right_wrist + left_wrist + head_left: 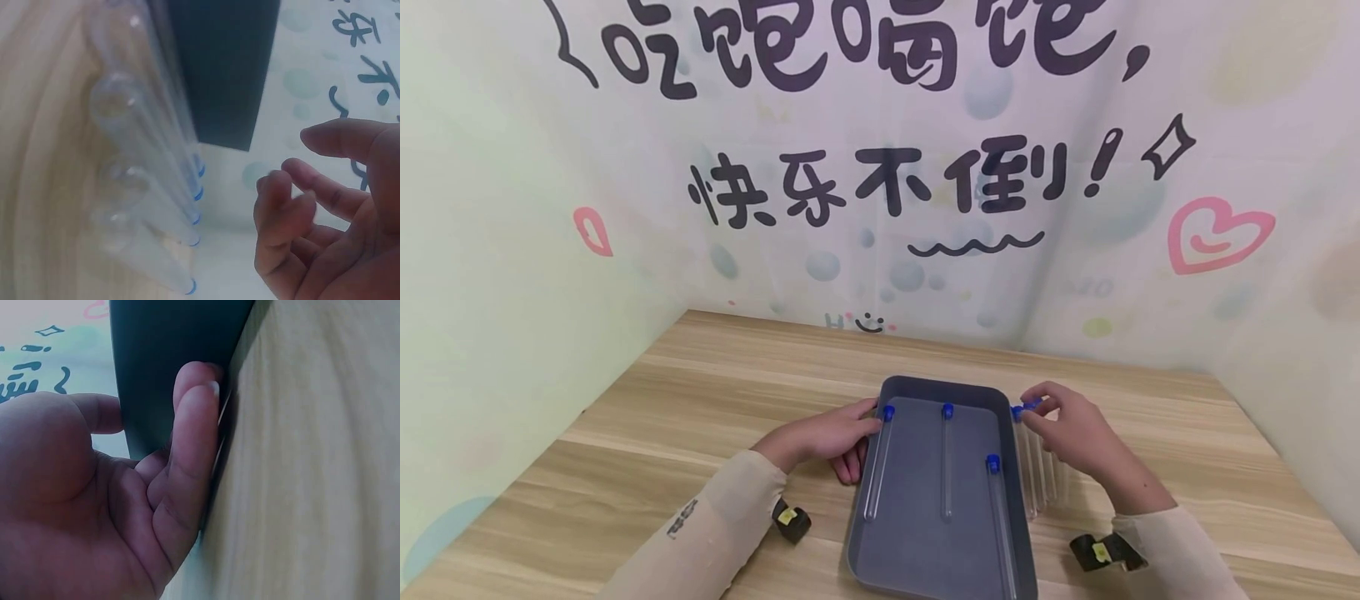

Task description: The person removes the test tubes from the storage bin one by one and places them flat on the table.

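Observation:
A grey rectangular tray lies on the table with three clear, blue-capped test tubes in it: one along the left wall, one in the middle and one at the right. My left hand holds the tray's left wall, thumb at the rim and fingers against the outside. In the left wrist view, those fingers lie low on the wall, close to the tabletop. My right hand is over the caps of several more test tubes beside the tray; its thumb and fingers stand apart with nothing between them.
The wooden table meets a printed cloth backdrop at the back. Black straps are on both wrists, the left strap and the right strap. The tray's right wall stands close to the loose tubes.

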Action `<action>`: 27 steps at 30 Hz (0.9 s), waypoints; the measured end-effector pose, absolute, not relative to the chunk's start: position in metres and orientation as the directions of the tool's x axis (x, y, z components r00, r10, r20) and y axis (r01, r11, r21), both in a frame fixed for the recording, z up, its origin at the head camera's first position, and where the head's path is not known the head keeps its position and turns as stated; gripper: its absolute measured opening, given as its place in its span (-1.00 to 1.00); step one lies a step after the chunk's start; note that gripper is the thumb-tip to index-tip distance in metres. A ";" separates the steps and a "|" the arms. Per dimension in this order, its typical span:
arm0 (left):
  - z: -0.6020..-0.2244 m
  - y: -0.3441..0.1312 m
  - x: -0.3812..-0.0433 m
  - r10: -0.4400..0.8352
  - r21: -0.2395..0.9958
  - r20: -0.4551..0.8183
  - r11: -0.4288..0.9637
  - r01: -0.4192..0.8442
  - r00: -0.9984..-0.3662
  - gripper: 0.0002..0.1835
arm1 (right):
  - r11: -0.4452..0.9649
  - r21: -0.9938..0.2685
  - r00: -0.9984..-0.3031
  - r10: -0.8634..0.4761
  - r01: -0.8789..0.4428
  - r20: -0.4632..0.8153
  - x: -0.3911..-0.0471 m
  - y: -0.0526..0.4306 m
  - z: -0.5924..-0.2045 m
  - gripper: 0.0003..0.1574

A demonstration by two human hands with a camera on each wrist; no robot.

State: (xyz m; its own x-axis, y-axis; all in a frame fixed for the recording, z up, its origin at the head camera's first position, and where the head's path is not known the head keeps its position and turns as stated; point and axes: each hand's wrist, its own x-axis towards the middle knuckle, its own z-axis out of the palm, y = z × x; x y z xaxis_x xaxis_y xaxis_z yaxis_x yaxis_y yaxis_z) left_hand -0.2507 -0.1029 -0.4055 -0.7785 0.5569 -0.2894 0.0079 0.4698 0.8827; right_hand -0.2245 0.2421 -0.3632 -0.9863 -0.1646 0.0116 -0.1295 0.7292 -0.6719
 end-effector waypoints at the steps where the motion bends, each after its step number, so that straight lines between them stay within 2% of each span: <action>1: -0.406 -0.103 -0.251 0.558 0.883 -0.291 0.469 0.006 -0.777 -0.39 | 0.719 -0.683 -0.986 -0.166 -0.129 0.011 -0.224 0.240 -0.362 -0.58; 6: -0.405 -0.105 -0.252 0.565 0.887 -0.292 0.462 0.003 -0.772 -0.42 | 0.664 -0.735 -0.983 -0.182 -0.133 0.013 -0.221 0.230 -0.356 -0.58; 27: -0.407 -0.106 -0.252 0.570 0.895 -0.288 0.446 -0.004 -0.770 -0.44 | 0.565 -0.805 -0.956 -0.294 -0.179 0.007 -0.221 0.171 -0.335 -0.62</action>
State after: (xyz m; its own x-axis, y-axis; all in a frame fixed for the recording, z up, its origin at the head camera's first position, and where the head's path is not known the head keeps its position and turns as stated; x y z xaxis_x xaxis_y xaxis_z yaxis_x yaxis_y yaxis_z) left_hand -0.2517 -0.1063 -0.4071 -0.7698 0.5696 -0.2881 -0.0045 0.4464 0.8948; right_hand -0.2214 0.1705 -0.3347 -0.9559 -0.2936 0.0067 -0.1793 0.5653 -0.8052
